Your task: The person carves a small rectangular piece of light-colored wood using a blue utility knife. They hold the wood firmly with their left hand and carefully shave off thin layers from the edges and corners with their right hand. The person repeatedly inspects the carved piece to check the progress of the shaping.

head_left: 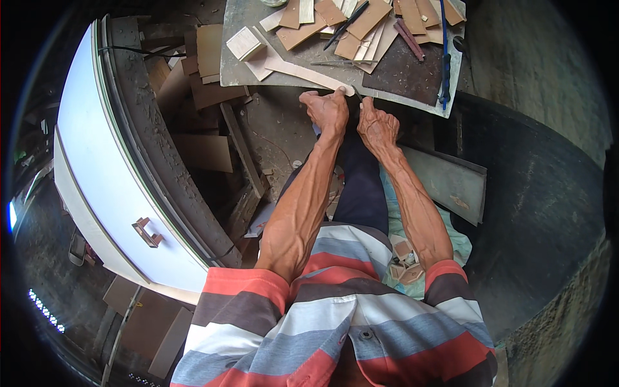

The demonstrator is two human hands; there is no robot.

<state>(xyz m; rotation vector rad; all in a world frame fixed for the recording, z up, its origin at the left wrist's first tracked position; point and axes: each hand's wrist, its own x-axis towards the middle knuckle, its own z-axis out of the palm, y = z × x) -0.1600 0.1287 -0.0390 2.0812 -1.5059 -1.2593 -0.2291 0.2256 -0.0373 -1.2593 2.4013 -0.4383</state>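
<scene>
At the table's near edge my left hand (pixel 327 111) is closed on the near end of a pale wooden strip (pixel 306 73), thumb on top. The strip has a rounded end and slants away to the left across the table. Beside it my right hand (pixel 378 126) is closed around a slim dark tool (pixel 358 94), whose tip points at the strip's rounded end. The fist hides most of this tool, so its exact kind does not show. A thin pointed metal piece (pixel 335 62) lies just beyond the strip.
Thin wood pieces (pixel 374 26), a black pen (pixel 346 26), a small wooden block (pixel 245 44), a dark sheet (pixel 403 77) and a blue rod (pixel 445 58) cover the table (pixel 235 13). Left stands a white panel (pixel 122 148); small wood pieces lie on a cloth (pixel 461 245).
</scene>
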